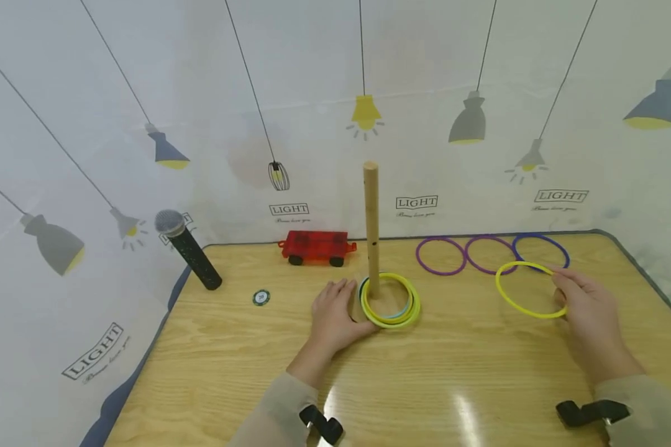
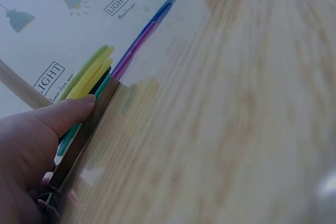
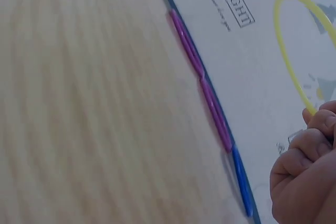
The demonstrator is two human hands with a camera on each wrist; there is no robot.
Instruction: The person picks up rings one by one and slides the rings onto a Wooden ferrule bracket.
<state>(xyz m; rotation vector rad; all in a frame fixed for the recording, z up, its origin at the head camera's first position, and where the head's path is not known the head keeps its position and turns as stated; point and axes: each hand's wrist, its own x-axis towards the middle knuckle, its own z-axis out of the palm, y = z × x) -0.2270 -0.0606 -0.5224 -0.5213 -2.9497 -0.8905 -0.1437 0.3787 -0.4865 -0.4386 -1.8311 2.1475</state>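
Observation:
My left hand [image 1: 333, 316] grips the side of a ring-toss stand's low base [image 2: 84, 140], its thumb against the rings stacked there. From the base rises an upright wooden post [image 1: 372, 230]. Around the post's foot lies a stack of yellow, green and teal rings [image 1: 415, 304]. My right hand [image 1: 589, 313] pinches a yellow ring [image 1: 539, 316] by its right edge, raised above the table to the right of the stand. In the right wrist view, that yellow ring [image 3: 283, 51] stands up out of the curled fingers.
Two purple rings [image 1: 417, 256] and a blue ring [image 1: 559, 244] lie in a row along the table's back edge. A red toy wagon [image 1: 317, 246] is behind the stand. At the left are a black microphone [image 1: 198, 257] and a poker chip [image 1: 261, 297].

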